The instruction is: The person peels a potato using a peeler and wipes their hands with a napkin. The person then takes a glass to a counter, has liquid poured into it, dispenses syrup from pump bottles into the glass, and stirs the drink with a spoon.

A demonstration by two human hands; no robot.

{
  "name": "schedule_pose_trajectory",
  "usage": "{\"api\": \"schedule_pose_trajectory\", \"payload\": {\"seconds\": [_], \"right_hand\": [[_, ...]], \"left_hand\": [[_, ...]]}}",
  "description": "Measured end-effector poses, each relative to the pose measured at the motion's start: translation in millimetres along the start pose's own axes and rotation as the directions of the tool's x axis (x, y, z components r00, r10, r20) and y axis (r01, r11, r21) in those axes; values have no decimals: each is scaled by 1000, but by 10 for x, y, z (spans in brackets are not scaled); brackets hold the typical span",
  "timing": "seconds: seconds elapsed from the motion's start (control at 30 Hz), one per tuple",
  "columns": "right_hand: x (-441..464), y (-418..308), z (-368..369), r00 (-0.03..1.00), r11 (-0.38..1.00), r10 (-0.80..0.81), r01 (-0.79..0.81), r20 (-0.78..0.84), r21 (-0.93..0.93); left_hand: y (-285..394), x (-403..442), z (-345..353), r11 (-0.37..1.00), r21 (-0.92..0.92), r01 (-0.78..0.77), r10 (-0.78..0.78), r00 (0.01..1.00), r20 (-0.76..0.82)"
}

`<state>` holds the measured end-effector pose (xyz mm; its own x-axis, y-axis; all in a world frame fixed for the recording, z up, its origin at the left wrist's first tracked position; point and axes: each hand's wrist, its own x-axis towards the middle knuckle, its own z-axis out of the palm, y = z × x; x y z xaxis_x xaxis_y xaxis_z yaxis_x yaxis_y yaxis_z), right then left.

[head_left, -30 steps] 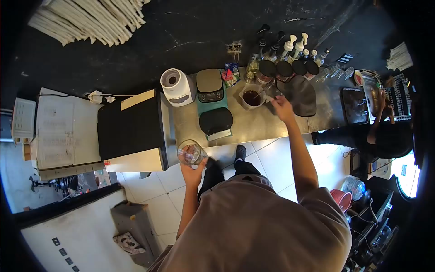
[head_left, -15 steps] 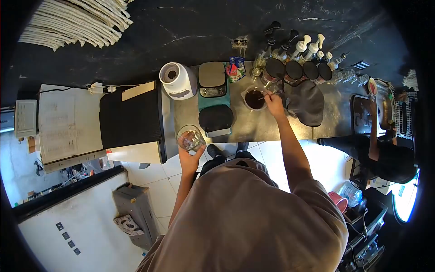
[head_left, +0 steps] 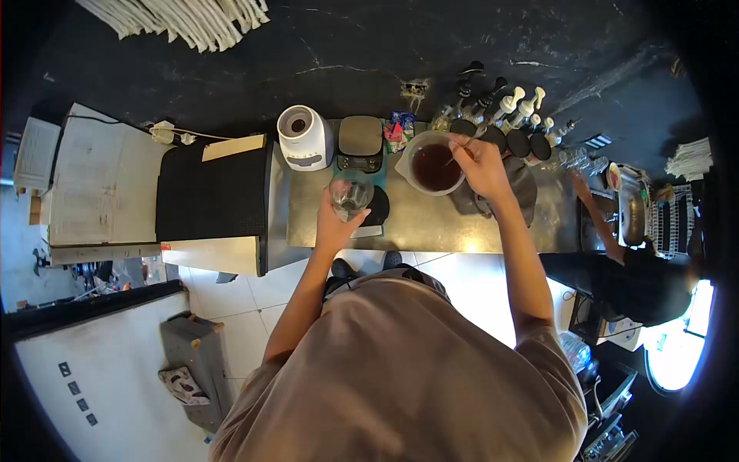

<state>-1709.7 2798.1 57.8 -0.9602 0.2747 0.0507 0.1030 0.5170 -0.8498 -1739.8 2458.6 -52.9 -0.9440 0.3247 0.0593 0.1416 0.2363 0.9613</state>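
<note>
My left hand (head_left: 336,227) is wrapped round a clear drinking glass (head_left: 351,192), held up in front of the scale. No coloured drink shows in the glass. My right hand (head_left: 485,169) is closed at the right side of a translucent jug (head_left: 412,181), which is lifted over the counter with its spout to the left. Dark reddish-brown liquid (head_left: 433,169) stands in the jug. What looks like a thin metal spoon (head_left: 449,162) dips into the liquid from my fingers; my hand partly covers it and the jug's handle.
A digital scale (head_left: 360,138), a white appliance (head_left: 304,138) and colourful packets (head_left: 399,132) stand along the steel counter (head_left: 308,204). Pump bottles (head_left: 508,104) and dark-lidded jars (head_left: 517,144) line the wall, near a dark cloth (head_left: 519,189). Another person (head_left: 631,277) works at the sink on the right.
My right hand has raised the jug off the counter, towards me. My left hand has brought the glass up and to the right, in front of the scale. The co-worker's arm has shifted left.
</note>
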Motion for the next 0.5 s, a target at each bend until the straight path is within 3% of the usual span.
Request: {"api": "schedule_pose_trajectory", "payload": {"seconds": [0.1,0.13,0.3,0.37,0.4,0.5], "right_hand": [[65,-542,-120,991,978,-135,136,21,-158],[44,-859,-199,991,945,-100,124,91,-304],[108,-1210,-238,980,877,-169,196,100,-439],[153,-1236,-242,956,842,-269,291,114,-454],[157,-1304,-247,952,812,-278,303,125,-498],[129,-1580,-273,963,768,-215,270,164,-581]], "left_hand": [[205,148,76,994,-81,-75,76,997,8],[335,172,66,997,-60,-47,48,999,21],[365,310,149,987,-53,-152,152,988,10],[440,341,138,983,11,-186,185,982,37],[457,345,138,969,86,-231,230,973,23],[461,364,177,960,83,-268,269,963,-3]]}}
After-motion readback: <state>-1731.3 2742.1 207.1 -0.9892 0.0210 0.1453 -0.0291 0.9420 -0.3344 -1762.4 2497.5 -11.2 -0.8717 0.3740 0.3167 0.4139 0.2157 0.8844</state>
